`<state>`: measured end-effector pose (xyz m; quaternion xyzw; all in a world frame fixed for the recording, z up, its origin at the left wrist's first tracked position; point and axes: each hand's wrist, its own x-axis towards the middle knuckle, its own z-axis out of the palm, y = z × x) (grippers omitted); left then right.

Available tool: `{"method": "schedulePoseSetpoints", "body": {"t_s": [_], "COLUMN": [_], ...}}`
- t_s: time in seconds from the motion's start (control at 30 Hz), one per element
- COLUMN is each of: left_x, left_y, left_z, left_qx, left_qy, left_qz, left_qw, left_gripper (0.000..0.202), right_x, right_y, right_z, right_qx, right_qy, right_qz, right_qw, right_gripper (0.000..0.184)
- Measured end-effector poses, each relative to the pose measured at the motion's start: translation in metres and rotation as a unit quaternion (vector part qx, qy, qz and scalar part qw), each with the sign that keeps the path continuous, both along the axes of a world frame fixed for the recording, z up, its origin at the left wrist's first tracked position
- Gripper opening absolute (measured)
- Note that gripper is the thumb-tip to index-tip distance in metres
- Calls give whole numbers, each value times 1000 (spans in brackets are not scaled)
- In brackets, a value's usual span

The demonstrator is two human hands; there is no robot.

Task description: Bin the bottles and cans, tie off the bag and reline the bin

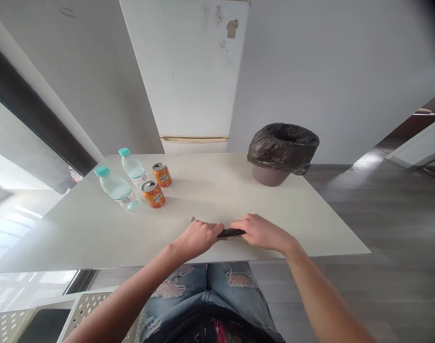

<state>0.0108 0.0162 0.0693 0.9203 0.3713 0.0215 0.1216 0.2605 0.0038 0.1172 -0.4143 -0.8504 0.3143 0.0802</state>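
Note:
Near the front edge of the table, my left hand (202, 236) and my right hand (255, 231) are closed on a narrow dark strip (232, 233) that looks like folded black plastic. Its middle shows between my fingers, while my hands hide much of the rest. A small dark tip sticks out beyond my left knuckles. To the left stand two orange soda cans, a nearer can (153, 194) and a farther can (162, 175), both with opened tops. Beside them are two clear plastic bottles with teal caps, a nearer bottle (117, 189) and a farther bottle (133, 167).
A trash bin (269, 175) lined with a black bag (280, 150) stands at the back right of the white table (203, 190). Behind the table is a white refrigerator (192, 71). A white perforated piece of furniture (84, 309) is at the lower left.

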Motion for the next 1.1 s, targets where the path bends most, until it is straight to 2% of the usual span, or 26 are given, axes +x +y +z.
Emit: {"method": "schedulePoseSetpoints", "body": {"t_s": [0.07,0.13,0.2,0.27,0.33,0.4,0.47,0.53,0.6,0.67,0.73,0.8,0.87,0.93,0.97,1.0,1.03,1.1], "left_x": [-5,-10,-16,-21,-24,-23,-17,-7,6,16,21,20,16,11,10,10,11,14], "left_y": [-2,-3,-3,-2,-2,-3,-7,-14,-21,-27,-31,-33,-36,-38,-40,-42,-44,-47], "left_z": [9,15,17,13,5,-4,-11,-15,-16,-16,-17,-20,-25,-28,-29,-30,-29,-28], "left_qx": [-36,-123,-240,-321,-331,-295,-265,-268,-284,-280,-275,-308,-372,-444,-475,-499,-514,-524], "left_qy": [-9,-56,-129,-196,-252,-303,-343,-365,-360,-336,-315,-310,-324,-356,-375,-395,-414,-447], "left_qz": [8,24,39,52,83,132,177,193,186,176,179,182,170,149,141,140,145,176], "left_qw": [999,991,961,925,906,896,883,871,869,882,890,881,853,809,783,758,737,703], "left_gripper": [27,26,27,31,37,44,46,44,40,33,28,27,29,35,40,44,47,48], "right_x": [9,15,20,21,18,9,-9,-32,-57,-77,-90,-93,-89,-82,-78,-74,-71,-64], "right_y": [7,15,20,23,21,14,1,-13,-23,-28,-25,-18,-10,-5,-5,-6,-8,-15], "right_z": [-1,-7,-16,-27,-37,-47,-56,-61,-63,-62,-60,-58,-58,-59,-59,-59,-59,-55], "right_qx": [-59,-134,-214,-266,-270,-259,-280,-334,-370,-357,-319,-288,-276,-262,-249,-224,-187,-81], "right_qy": [36,86,144,226,351,470,530,542,551,577,615,647,672,683,678,661,627,509], "right_qz": [3,-10,-37,-86,-163,-239,-278,-258,-233,-256,-314,-359,-372,-359,-352,-346,-339,-288], "right_qw": [998,987,966,933,882,809,750,727,711,689,650,608,578,580,596,627,676,807], "right_gripper": [21,18,19,27,35,43,57,63,61,53,45,40,37,33,30,26,22,8]}}
